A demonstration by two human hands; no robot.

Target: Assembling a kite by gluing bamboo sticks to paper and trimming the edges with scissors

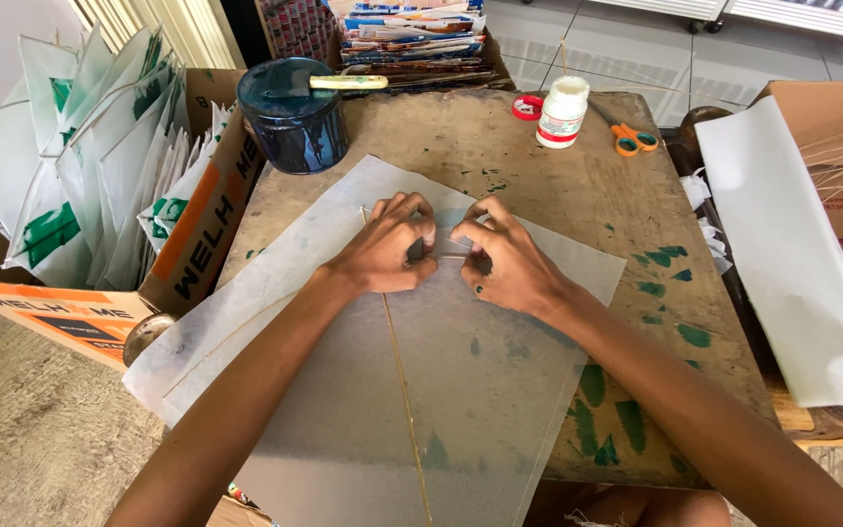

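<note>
Paper: a thin, pale grey sheet of paper (441, 390) lies flat on the wooden table (578, 176), one corner pointing away from the person.
Stick: a thin stick (404, 376) runs down the middle of the sheet, from under the hands toward the near edge.
Left hand: the left hand (382, 249) rests on the sheet with fingers curled in, fingertips pinching at a small clear strip, perhaps tape (453, 249), between the two hands.
Right hand: the right hand (504, 263) sits just beside the left, fingers bent and narrow, pinching the other end of the same strip; dark smudges show on the fingertips.
Table top: dabs of green paint mark the wood to the right of the sheet.
Far edge: a dark blue tin (293, 112) with a pale-handled tool across its rim, a white bottle (563, 110), a red tape roll (527, 105) and orange-handled scissors (628, 137).
Left side: a cardboard box (187, 234) filled with upright white and green paper pieces.
Right side: a large white sheet (792, 263) draped over another box.
</note>
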